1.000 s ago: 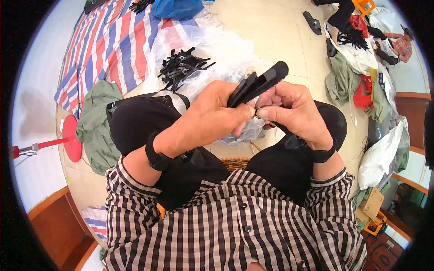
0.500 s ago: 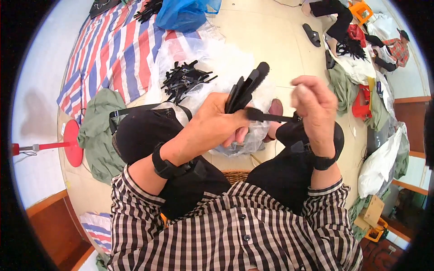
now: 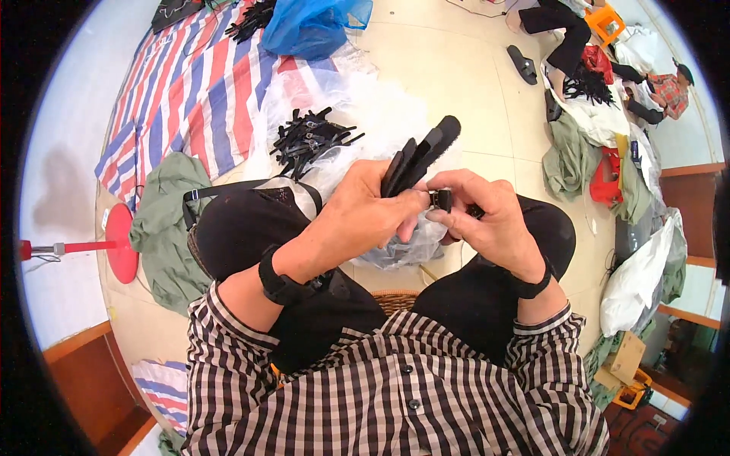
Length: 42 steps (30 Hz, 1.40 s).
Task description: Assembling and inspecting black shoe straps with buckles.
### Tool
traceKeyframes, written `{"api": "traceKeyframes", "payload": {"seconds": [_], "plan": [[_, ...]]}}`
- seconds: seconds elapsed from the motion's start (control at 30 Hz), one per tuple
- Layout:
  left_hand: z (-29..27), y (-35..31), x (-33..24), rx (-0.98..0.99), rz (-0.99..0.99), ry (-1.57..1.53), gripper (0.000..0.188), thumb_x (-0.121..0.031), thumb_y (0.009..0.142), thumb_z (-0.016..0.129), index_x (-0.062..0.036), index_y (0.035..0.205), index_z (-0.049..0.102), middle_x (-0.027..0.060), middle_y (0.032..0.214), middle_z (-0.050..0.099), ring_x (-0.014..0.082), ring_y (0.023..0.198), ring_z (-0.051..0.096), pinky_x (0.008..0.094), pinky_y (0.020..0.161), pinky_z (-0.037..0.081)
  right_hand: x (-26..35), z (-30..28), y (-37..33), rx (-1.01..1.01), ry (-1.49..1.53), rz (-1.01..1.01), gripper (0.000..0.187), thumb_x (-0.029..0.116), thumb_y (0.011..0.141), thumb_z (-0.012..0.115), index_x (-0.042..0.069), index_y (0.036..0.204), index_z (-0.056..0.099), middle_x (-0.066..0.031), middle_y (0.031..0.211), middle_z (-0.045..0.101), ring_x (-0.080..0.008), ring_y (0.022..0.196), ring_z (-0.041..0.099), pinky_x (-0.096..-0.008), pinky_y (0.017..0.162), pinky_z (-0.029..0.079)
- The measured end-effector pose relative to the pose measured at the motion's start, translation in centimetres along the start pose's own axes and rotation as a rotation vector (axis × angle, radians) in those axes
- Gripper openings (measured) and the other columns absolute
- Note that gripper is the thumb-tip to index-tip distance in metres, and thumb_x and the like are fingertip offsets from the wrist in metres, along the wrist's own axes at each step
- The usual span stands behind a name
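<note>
My left hand [image 3: 346, 216] is closed around a bundle of black straps [image 3: 426, 152], whose rounded ends fan out above its thumb. Between the two hands, the end of one strap shows a small dark buckle [image 3: 440, 201]. My right hand [image 3: 490, 224] pinches that buckled end, fingertips almost touching my left thumb. The rest of this strap is partly hidden behind the right fingers. Past my left hand lies a pile of black buckled straps [image 3: 308, 140] on clear plastic sheeting [image 3: 391, 102]. Crumpled clear plastic [image 3: 407, 251] sits below the hands, between my knees.
A striped tarp [image 3: 205, 83] covers the floor at far left, with a blue plastic bag [image 3: 312, 26] on it. Green cloth [image 3: 171, 228] and a red round stand base [image 3: 123, 243] are at left. Two other people sit at far right near a black slipper [image 3: 522, 64] and bags.
My right hand has come left and down to meet my left hand, and now pinches the strap's buckled end. The strap stretched between the hands before; the bundle tilts slightly more to the right.
</note>
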<state>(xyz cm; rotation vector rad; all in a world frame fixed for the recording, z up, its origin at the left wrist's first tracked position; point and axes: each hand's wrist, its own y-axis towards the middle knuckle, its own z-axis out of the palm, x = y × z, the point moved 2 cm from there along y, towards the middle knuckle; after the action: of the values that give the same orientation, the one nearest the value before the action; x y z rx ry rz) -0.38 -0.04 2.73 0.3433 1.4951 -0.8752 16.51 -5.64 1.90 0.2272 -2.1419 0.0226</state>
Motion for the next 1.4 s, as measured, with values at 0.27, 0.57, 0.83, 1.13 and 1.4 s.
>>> {"api": "traceKeyframes", "payload": {"seconds": [0.27, 0.57, 0.83, 1.13, 1.4], "plan": [[-0.6, -0.6, -0.7, 0.134, 0.03, -0.241, 0.013, -0.014, 0.083, 0.056, -0.0027, 0.078, 0.058, 0.0016, 0.055, 0.054, 0.0047, 0.041, 0.042, 0.0189, 0.039, 0.03, 0.3, 0.2, -0.5, -0.091, 0.167, -0.103, 0.017, 0.009, 0.078, 0.063, 0.004, 0.093, 0.061, -0.0053, 0.069, 0.058, -0.0106, 0.048, 0.049, -0.0249, 0.048, 0.037], [-0.8, -0.1, 0.2, 0.192, -0.022, -0.362, 0.016, -0.018, 0.081, 0.061, -0.0042, 0.087, 0.057, 0.0062, 0.057, 0.056, 0.0054, 0.035, 0.037, 0.0194, 0.034, 0.023, 1.3, 0.1, -0.6, -0.162, 0.251, -0.066, 0.023, 0.005, 0.078, 0.062, 0.005, 0.101, 0.059, -0.005, 0.074, 0.06, -0.0092, 0.054, 0.05, -0.0237, 0.051, 0.038], [-0.7, -0.2, 0.0, 0.181, -0.061, -0.33, 0.012, -0.013, 0.081, 0.058, -0.0028, 0.087, 0.057, 0.0096, 0.063, 0.06, 0.0072, 0.04, 0.043, 0.0189, 0.038, 0.029, 0.9, -0.4, -0.5, -0.06, 0.159, -0.038, 0.022, 0.008, 0.077, 0.062, 0.008, 0.098, 0.059, -0.0052, 0.075, 0.061, -0.0161, 0.055, 0.057, -0.0271, 0.052, 0.038], [-0.5, -0.2, 0.2, 0.187, -0.042, -0.164, 0.011, -0.015, 0.082, 0.061, -0.005, 0.084, 0.058, 0.0007, 0.055, 0.053, 0.0041, 0.042, 0.042, 0.0191, 0.038, 0.03, 1.4, -0.4, -0.6, -0.021, -0.265, -0.244, 0.025, 0.021, 0.076, 0.065, 0.014, 0.096, 0.053, -0.0021, 0.071, 0.061, -0.0197, 0.054, 0.057, -0.0324, 0.055, 0.036], [-0.3, -0.6, 0.4, 0.182, -0.016, -0.227, 0.017, -0.018, 0.081, 0.064, -0.0027, 0.086, 0.059, -0.0011, 0.054, 0.047, 0.0049, 0.043, 0.039, 0.0197, 0.039, 0.028, 2.1, -0.8, -0.9, -0.026, -0.336, -0.377, 0.023, 0.012, 0.072, 0.069, 0.004, 0.09, 0.057, -0.0065, 0.066, 0.06, -0.0207, 0.049, 0.058, -0.0274, 0.046, 0.042]]}}
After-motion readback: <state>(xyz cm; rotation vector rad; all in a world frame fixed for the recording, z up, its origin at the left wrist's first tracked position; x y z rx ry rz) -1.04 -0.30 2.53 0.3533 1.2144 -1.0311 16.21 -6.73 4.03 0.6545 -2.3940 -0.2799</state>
